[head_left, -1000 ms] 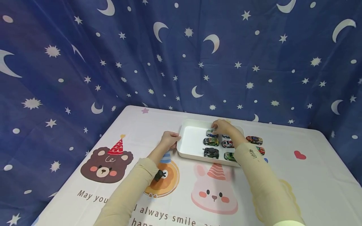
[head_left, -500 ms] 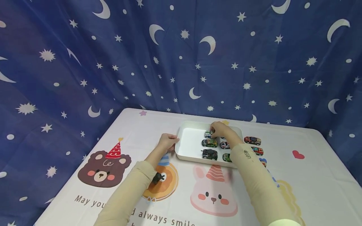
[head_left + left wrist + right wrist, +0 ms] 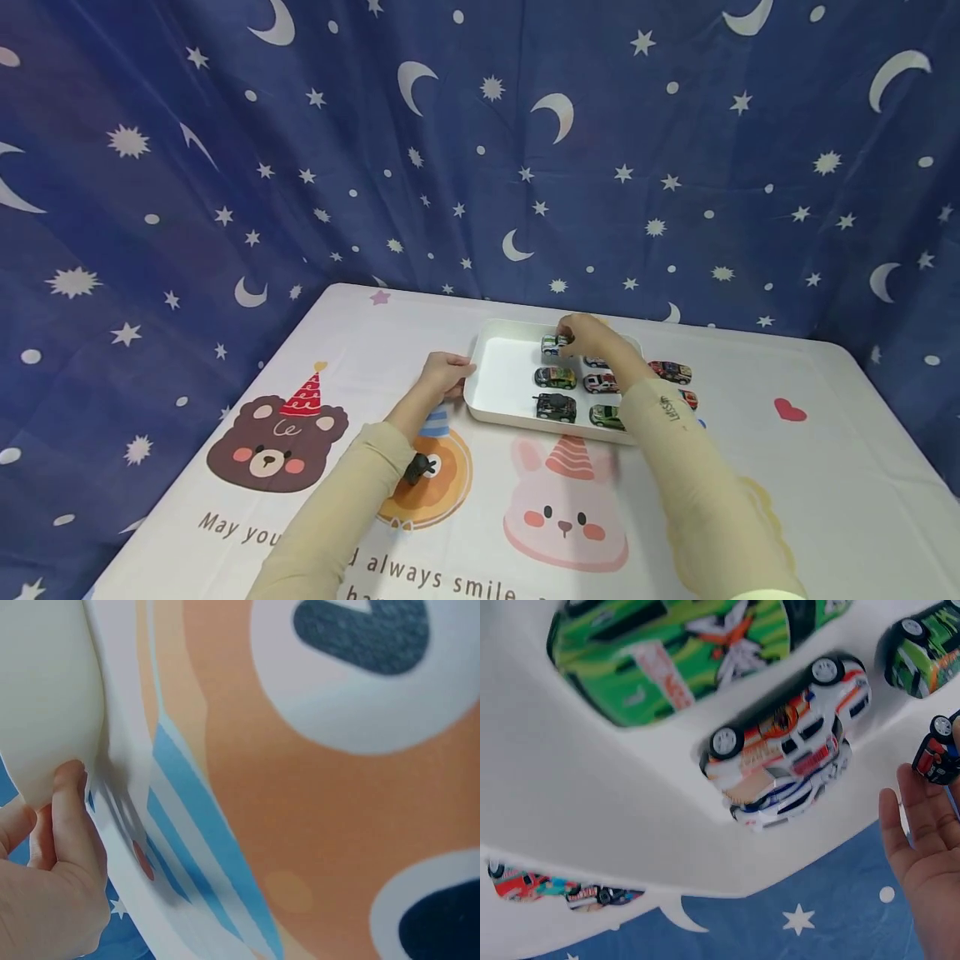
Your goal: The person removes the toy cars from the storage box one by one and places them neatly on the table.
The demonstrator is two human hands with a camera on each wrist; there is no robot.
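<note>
My left hand [image 3: 444, 375] pinches the left rim of a white tray [image 3: 498, 375] between thumb and fingers; the left wrist view shows the fingertips [image 3: 69, 769] on the tray's wall. At the tray's far side my right hand [image 3: 588, 335] grips a small toy car [image 3: 552, 345], white with blue and green marks from above, its dark and red end [image 3: 934, 757] showing in the right wrist view. Nearer in the same column stand a yellow-green car [image 3: 556, 377] and a black vehicle [image 3: 556, 407]. To their right are a white-and-red car [image 3: 602, 383] and a green car [image 3: 609, 417].
Right of the tray, toy cars [image 3: 671, 372] stand on the printed tablecloth [image 3: 840, 467], partly hidden by my right sleeve. A small black object [image 3: 416, 469] lies beside my left forearm. A blue star-patterned curtain [image 3: 450, 142] hangs behind the table's far edge.
My right hand and the car in its fingers have shifted slightly up in the head view, away from the yellow-green car. My left hand keeps its hold on the tray.
</note>
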